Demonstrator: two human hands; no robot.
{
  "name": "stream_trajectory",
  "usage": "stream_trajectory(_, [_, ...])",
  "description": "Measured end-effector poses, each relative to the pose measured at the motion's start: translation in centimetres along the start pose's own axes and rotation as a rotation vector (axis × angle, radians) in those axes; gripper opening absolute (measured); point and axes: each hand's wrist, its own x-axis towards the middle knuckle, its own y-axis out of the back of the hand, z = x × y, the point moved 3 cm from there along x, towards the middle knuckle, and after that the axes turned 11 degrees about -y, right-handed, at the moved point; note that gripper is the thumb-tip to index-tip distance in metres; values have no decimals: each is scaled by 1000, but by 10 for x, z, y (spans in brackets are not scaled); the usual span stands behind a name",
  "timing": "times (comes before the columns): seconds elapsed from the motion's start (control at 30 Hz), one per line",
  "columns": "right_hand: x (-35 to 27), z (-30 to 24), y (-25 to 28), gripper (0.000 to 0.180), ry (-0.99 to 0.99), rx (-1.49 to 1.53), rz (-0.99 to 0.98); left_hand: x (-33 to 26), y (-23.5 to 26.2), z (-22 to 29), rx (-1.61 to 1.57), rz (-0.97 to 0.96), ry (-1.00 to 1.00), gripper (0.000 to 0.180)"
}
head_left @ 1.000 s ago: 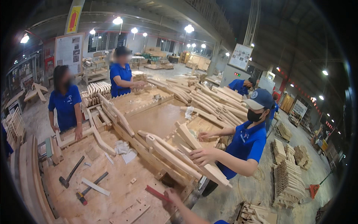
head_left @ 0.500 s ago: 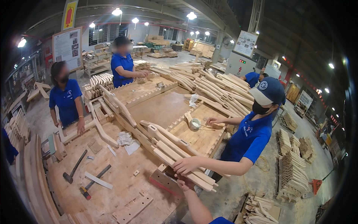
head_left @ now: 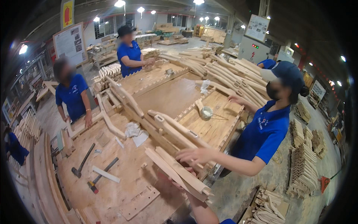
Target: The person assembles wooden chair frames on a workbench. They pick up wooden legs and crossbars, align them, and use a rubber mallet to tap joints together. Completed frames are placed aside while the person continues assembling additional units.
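My right hand [head_left: 183, 187] reaches up from the lower edge and grips a few pale wooden slats [head_left: 175, 172] from below, its fingers partly hidden behind them. The slats lie side by side, tilted, with narrow tenons at their near end. My left hand does not show. Just beyond the slats is the hand [head_left: 195, 155] of a co-worker in a blue shirt, fingers spread, apart from my hand. Beside it, curved wooden pieces with slots [head_left: 175, 125] rest along the bench divider.
Two hammers [head_left: 84, 160] and a pale strip [head_left: 106, 174] lie on the wooden bench to the left, near a white cloth [head_left: 136, 133]. A drilled board [head_left: 141, 203] lies nearer. A glue pot [head_left: 206, 112] stands across the divider. Two other co-workers stand at the far left.
The slats have come away from the curved pieces, towards me and left, in my right hand. The co-worker's hand, earlier resting on them, has lifted off. The view has shifted.
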Motion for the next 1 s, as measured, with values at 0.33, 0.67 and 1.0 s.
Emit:
stream_trajectory(0.33, [83,-1,-146,61,-416,-1106,733,10,5,12,-60,203,-47,28])
stream_trajectory(0.67, [62,-15,-130,109,-778,-2589,965,1,21,18,-4,214,57,27])
stream_trajectory(1.0, [41,-13,-32,102,-694,-2481,1230,5,26,10,-55,217,71,24])
